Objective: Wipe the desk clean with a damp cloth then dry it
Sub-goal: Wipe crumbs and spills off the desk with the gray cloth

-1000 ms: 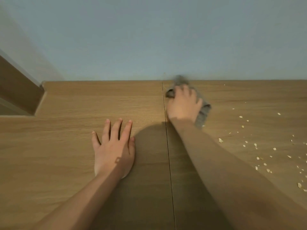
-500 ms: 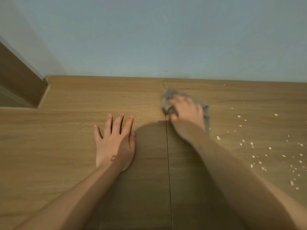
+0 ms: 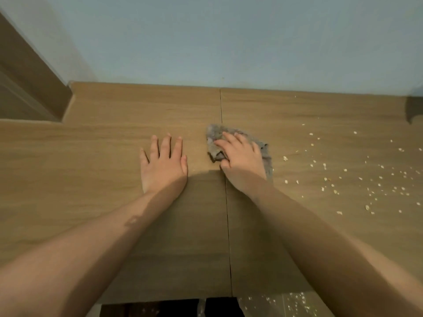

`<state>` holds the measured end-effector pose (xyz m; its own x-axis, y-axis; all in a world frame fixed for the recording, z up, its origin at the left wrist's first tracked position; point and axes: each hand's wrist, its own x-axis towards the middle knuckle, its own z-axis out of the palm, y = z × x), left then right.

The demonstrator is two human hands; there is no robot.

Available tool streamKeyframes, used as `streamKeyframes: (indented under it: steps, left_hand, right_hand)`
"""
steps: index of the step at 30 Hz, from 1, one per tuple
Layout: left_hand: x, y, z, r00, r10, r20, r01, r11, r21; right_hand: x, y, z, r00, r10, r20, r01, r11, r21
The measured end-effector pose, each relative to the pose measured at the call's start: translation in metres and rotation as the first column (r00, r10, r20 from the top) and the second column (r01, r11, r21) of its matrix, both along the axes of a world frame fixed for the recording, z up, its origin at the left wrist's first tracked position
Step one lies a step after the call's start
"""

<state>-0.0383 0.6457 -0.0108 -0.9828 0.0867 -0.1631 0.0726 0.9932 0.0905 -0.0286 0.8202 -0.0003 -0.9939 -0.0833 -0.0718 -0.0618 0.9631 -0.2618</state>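
Head view, looking down on the wooden desk [image 3: 91, 156]. Reference: the seam [image 3: 227, 213], a thin dark joint running from the desk's near edge to its far edge, roughly mid-frame. Left hand [image 3: 163, 165]: palm down, flat on the desk just left of the seam, fingers straight and slightly spread, holding nothing. Right hand [image 3: 241, 156]: palm down on top of the cloth [image 3: 214, 133], fingers stretched out over it and only slightly bent, pressing it onto the desk; the wrist sits just right of the seam. The cloth is grey and bunched. It lies across the seam about midway along it, most of it on the right side and one rumpled corner poking out to the left. Some of the fabric also shows to the right of the hand. The part under the palm is hidden. Crumbs [image 3: 366, 179]: many small pale flakes scattered on the desk well right of the seam, the nearest few lying close to the cloth's right edge. More pale flakes lie on the floor [image 3: 286, 303] below the near edge, right of the seam. The far end of the seam meets a pale blue-grey wall [image 3: 229, 42]. Far left of the seam stands a brown wooden panel [image 3: 29, 88]. At the frame's right edge is a dark object [image 3: 414, 108], cut off and not identifiable.
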Motion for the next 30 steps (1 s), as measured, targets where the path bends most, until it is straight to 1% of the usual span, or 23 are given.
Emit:
streamKeyframes:
  steps: [2,4,5,7,8,9,10,11,12,13,14,15,16,17,18,20,22,24,26,27,28,29,30]
  left_hand:
    - [0.015,-0.001,0.000,0.998,-0.053,0.017,0.053,0.999,0.008]
    - [0.037,-0.006,-0.001,0.989,-0.149,0.017,0.148,0.989,0.018]
    - [0.048,-0.009,0.000,0.981,-0.194,0.012,0.193,0.981,0.024]
    - [0.066,-0.013,0.002,0.969,-0.246,0.019,0.245,0.969,0.039]
    - [0.071,-0.014,0.003,0.967,-0.255,0.030,0.253,0.966,0.045]
    - [0.073,-0.014,0.004,0.966,-0.256,0.041,0.254,0.966,0.044]
    - [0.073,-0.013,0.003,0.966,-0.253,0.045,0.251,0.967,0.040]
    - [0.071,-0.013,0.003,0.968,-0.248,0.046,0.246,0.969,0.036]
    - [0.070,-0.012,0.003,0.969,-0.241,0.056,0.239,0.970,0.039]
    - [0.069,-0.011,0.004,0.970,-0.233,0.074,0.229,0.972,0.050]
    - [0.069,-0.009,0.005,0.971,-0.220,0.093,0.214,0.974,0.068]
    - [0.070,-0.007,0.007,0.973,-0.205,0.105,0.196,0.976,0.090]
    - [0.072,-0.005,0.009,0.977,-0.187,0.104,0.175,0.978,0.110]
    - [0.075,-0.003,0.009,0.981,-0.171,0.094,0.158,0.979,0.125]
    - [0.079,0.001,0.011,0.984,-0.162,0.080,0.151,0.980,0.129]
    - [0.090,0.013,0.010,0.980,-0.189,0.066,0.181,0.978,0.106]
    - [0.102,0.032,0.007,0.971,-0.233,0.061,0.228,0.971,0.079]
    - [0.110,0.054,0.003,0.971,-0.234,0.041,0.231,0.971,0.062]
    - [0.114,0.074,0.002,0.986,-0.167,0.025,0.165,0.984,0.062]
    - [0.117,0.083,0.003,0.992,-0.122,0.030,0.120,0.991,0.062]
    - [0.119,0.091,0.003,0.996,-0.085,0.033,0.083,0.995,0.059]
    - [0.121,0.097,0.002,0.998,-0.058,0.036,0.056,0.997,0.047]
    - [0.122,0.102,0.001,0.999,-0.039,0.034,0.037,0.999,0.031]
  right_hand:
    - [0.062,-0.001,-0.004,0.991,0.131,-0.017,-0.131,0.991,0.037]
    - [0.126,0.000,-0.002,0.971,0.237,0.016,-0.237,0.971,0.001]
    - [0.145,0.004,0.001,0.958,0.281,0.054,-0.282,0.960,-0.004]
    - [0.147,0.015,0.006,0.931,0.348,0.108,-0.355,0.934,0.049]
    - [0.134,0.017,0.011,0.939,0.324,0.119,-0.331,0.943,0.045]
    - [0.118,0.015,0.013,0.967,0.227,0.117,-0.230,0.973,0.018]
    - [0.103,0.009,0.012,0.991,0.073,0.111,-0.073,0.997,-0.005]
    - [0.095,-0.003,0.009,0.992,-0.083,0.095,0.085,0.996,-0.014]
    - [0.096,-0.018,0.006,0.979,-0.194,0.067,0.196,0.980,-0.022]
    - [0.103,-0.032,0.004,0.972,-0.233,0.031,0.234,0.971,-0.038]
    - [0.118,-0.042,0.002,0.984,-0.175,0.029,0.176,0.983,-0.058]
    - [0.138,-0.045,-0.001,0.997,-0.068,0.027,0.070,0.997,-0.045]
    - [0.157,-0.041,-0.003,0.998,0.061,0.027,-0.060,0.998,-0.033]
    - [0.166,-0.029,-0.003,0.988,0.148,0.041,-0.148,0.989,-0.007]
    - [0.165,-0.012,0.000,0.982,0.181,0.050,-0.181,0.983,0.001]
    - [0.154,0.022,0.002,0.991,0.114,0.073,-0.116,0.993,0.011]
    - [0.140,0.055,0.003,0.992,-0.078,0.095,0.075,0.996,0.042]
    - [0.132,0.087,0.006,0.956,-0.289,0.055,0.286,0.957,0.053]
    - [0.131,0.105,0.007,0.901,-0.429,0.057,0.426,0.903,0.054]
    - [0.134,0.102,0.003,0.891,-0.451,0.053,0.448,0.891,0.071]
    - [0.138,0.093,0.000,0.910,-0.415,0.019,0.413,0.908,0.072]
    - [0.143,0.080,-0.004,0.949,-0.315,-0.025,0.316,0.948,0.040]
    - [0.148,0.068,-0.005,0.984,-0.176,-0.032,0.176,0.984,0.014]
